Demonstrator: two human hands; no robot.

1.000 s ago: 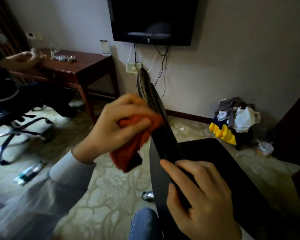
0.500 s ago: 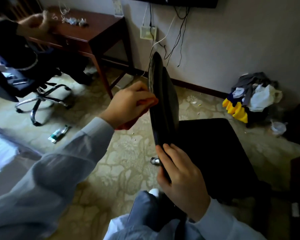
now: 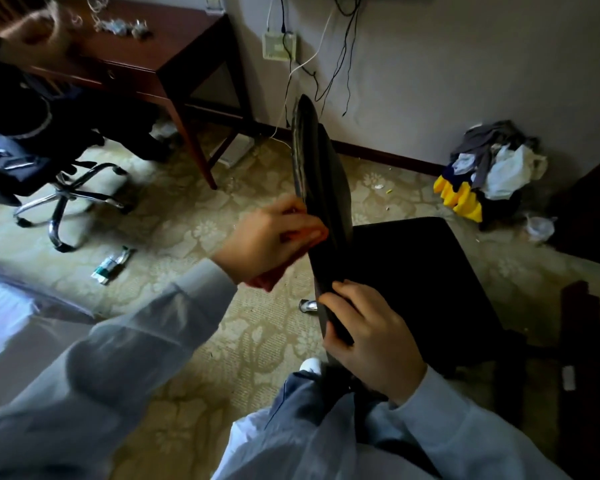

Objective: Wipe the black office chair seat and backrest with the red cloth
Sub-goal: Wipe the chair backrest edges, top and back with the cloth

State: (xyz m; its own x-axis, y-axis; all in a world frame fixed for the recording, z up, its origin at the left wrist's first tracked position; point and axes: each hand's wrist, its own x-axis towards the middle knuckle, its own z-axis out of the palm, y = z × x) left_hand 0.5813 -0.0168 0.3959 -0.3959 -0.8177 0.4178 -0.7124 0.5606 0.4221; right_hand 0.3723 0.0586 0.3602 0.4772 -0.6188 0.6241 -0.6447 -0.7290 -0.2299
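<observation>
While the black chair's backrest [image 3: 321, 174] stands up thin and edge-on in the middle of the view, the left hand [image 3: 271, 237] reaches in from the left, its arm stretched out in a pale sleeve. Its fingers are curled tight on the red cloth [image 3: 314, 234], and they press the cloth against the left side of the backrest, about halfway down. A bit of the cloth hangs under the hand. The right hand [image 3: 371, 337] is lower and nearer, coming up out of a pale sleeve. Its fingers are wrapped over the near edge of the backrest and clamp it. The black seat [image 3: 413, 271] lies flat just to the right of the backrest. At the far left a brown counter [image 3: 174, 46] stands by the wall, with another chair [image 3: 66, 192] on wheels beside it. A heap of clothes [image 3: 492, 168] lies on the floor by the wall on the right.
</observation>
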